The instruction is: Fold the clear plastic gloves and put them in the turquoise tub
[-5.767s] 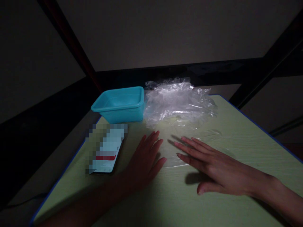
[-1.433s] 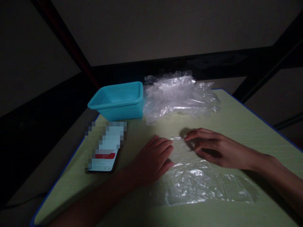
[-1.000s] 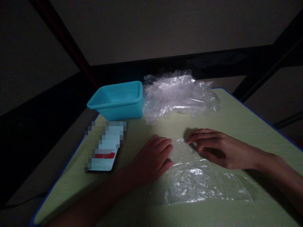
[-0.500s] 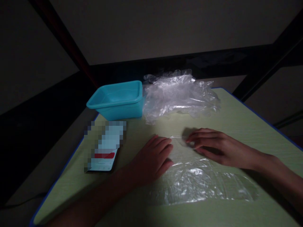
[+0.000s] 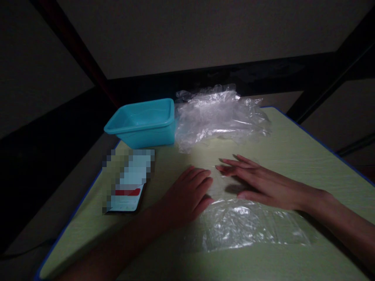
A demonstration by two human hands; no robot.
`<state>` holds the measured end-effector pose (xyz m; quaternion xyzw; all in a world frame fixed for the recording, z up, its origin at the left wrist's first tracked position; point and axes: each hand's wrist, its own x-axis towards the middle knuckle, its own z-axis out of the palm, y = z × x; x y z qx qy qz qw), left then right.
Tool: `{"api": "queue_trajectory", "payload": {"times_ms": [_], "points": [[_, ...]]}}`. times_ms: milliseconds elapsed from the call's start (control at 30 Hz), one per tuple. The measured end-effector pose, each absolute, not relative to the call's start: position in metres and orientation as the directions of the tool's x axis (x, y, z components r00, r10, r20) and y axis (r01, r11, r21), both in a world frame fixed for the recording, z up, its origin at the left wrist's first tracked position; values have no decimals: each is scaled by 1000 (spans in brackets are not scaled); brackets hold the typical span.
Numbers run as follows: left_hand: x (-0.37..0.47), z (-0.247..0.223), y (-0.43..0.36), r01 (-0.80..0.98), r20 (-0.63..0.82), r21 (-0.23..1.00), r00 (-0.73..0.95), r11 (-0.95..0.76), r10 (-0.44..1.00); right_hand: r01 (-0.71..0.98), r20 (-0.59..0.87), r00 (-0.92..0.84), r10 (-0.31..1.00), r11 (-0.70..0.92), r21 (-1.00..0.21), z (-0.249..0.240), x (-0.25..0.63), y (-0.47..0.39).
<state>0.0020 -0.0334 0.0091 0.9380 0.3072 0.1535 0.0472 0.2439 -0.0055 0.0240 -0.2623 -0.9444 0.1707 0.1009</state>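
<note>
With twelve taken as the bench's far edge, a thin clear plastic sheet (image 5: 237, 228) is laid crumpled on the bench (image 5: 310, 156) toward five o'clock, with light caught in its creases. At the sheet's ten o'clock, the left hand (image 5: 189, 197) is placed palm down beside the upper part of the plastic, its fingers unclenched, slightly bent and set close together. At the sheet's one o'clock, the right hand (image 5: 259, 183) is stretched out palm down over the plastic, its fingers spread wide and pointed toward eleven; whether the plastic is touched by the fingertips cannot be told. A loose heap of clear plastic (image 5: 219, 117) is piled toward twelve. Just beside it, a blue tub (image 5: 146, 132) is set at eleven. A phone (image 5: 129, 191), its lit screen partly blurred, is laid at nine.
</note>
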Motion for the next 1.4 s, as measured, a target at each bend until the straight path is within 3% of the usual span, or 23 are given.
{"api": "queue_trajectory", "payload": {"times_ms": [367, 833, 1100, 1400], "points": [[1, 9, -33, 557, 256, 189, 767, -809, 588, 520, 148, -793, 591, 783, -342, 21, 248, 0], [1, 9, -33, 561, 242, 216, 763, -799, 600, 517, 129, -786, 604, 758, -398, 19, 247, 0], [1, 11, -34, 560, 265, 192, 761, -806, 592, 556, 297, -653, 697, 707, -437, 40, 271, 3], [-5, 13, -34, 523, 326, 159, 773, -837, 545, 612, 165, -627, 762, 612, -501, 42, 291, 10]]}}
